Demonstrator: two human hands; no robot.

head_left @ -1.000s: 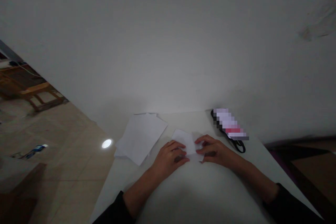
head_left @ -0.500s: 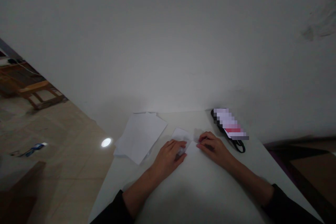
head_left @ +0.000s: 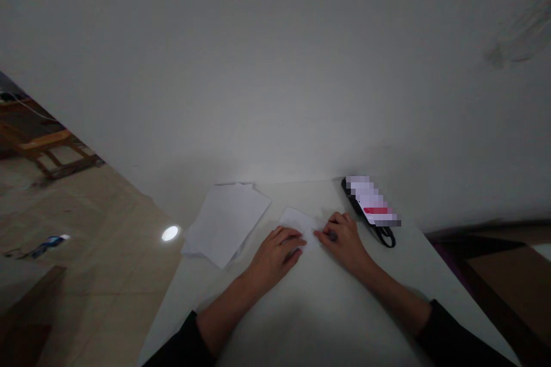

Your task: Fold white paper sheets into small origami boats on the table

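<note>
A small piece of white paper (head_left: pixel 297 218) lies on the white table (head_left: pixel 275 321) between my hands, partly covered by my fingers. My left hand (head_left: pixel 278 252) is at its near left side, with curled fingers and thumb closed on the paper's edge. From the right, my right hand (head_left: pixel 342 239) pinches the paper between thumb and bent fingers. The fingertips of both hands are close together. Any folds in the paper are too faint to make out.
Loose white sheets (head_left: pixel 228 221) lie in a stack at the table's left. A phone (head_left: pixel 371 203), its screen blurred, rests at the back right with a black strap (head_left: pixel 386 236). Behind the table rises a grey wall (head_left: pixel 275 69); a wooden chair (head_left: pixel 55 149) stands far left.
My right hand has shifted left, toward my left hand, and the gap between their fingertips is narrower. The whole view has moved slightly.
</note>
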